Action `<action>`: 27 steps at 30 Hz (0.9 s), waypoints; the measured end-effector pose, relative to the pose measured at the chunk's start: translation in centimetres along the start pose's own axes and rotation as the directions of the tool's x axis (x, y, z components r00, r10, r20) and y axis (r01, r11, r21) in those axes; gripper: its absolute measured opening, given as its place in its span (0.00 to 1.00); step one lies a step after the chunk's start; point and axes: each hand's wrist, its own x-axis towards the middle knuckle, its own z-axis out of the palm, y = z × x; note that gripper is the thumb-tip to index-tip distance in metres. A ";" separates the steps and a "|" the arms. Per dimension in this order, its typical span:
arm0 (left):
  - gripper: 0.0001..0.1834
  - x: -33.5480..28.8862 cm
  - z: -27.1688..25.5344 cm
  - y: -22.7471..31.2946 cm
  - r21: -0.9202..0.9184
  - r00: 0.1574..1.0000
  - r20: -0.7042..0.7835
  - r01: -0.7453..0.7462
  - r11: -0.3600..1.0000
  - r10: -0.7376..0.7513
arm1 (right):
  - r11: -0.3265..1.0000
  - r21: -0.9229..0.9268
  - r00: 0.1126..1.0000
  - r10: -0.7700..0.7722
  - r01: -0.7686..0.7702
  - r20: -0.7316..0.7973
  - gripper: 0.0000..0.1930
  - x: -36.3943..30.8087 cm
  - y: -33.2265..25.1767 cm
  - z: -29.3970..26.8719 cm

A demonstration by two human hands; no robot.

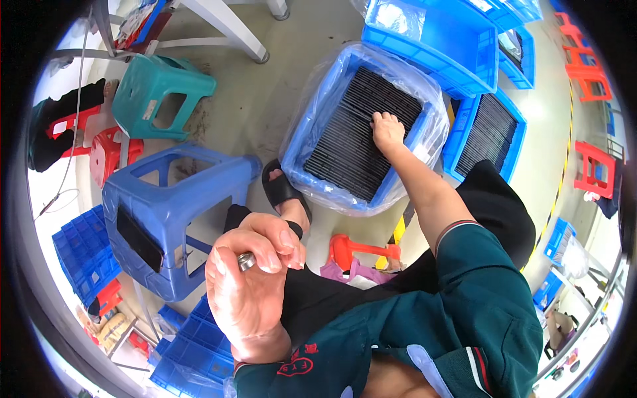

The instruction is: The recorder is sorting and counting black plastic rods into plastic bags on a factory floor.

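My right hand (387,132) reaches into a blue plastic bin (306,141) lined with clear plastic film. Its fingers are bent down onto the rows of thin black strips (352,142) packed side by side there. Whether a strip is pinched is hidden under the fingertips. My left hand (249,285) is raised close to me, palm up, its fingers curled in. A small round silvery piece (246,261) shows at those fingers, perhaps a ring. Something black (294,229) shows by the fingertips, too little of it to name.
Beside the lined bin stands another blue bin (488,136) of black strips, below an emptier blue crate (431,43). At left are a blue stool (179,205) with a dark phone (139,239) on it, and a green stool (159,96). A red stool (342,251) stands near my legs.
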 end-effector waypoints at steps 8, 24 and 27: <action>0.26 0.2 0.2 -0.1 -0.007 1.000 -0.006 0.010 1.000 -0.010 | 0.992 -0.124 0.996 -0.044 0.035 -0.077 0.10 0.4 0.8 -0.1; 0.25 0.2 0.5 -0.4 -0.008 0.999 0.042 0.009 1.000 -0.008 | 0.941 -0.229 0.968 -0.249 0.248 0.026 0.09 0.5 1.3 -0.5; 0.24 0.4 0.7 -0.7 -0.053 0.995 0.095 -0.001 0.999 0.006 | 0.933 -0.246 0.965 -0.260 0.262 0.040 0.09 0.7 2.3 -0.3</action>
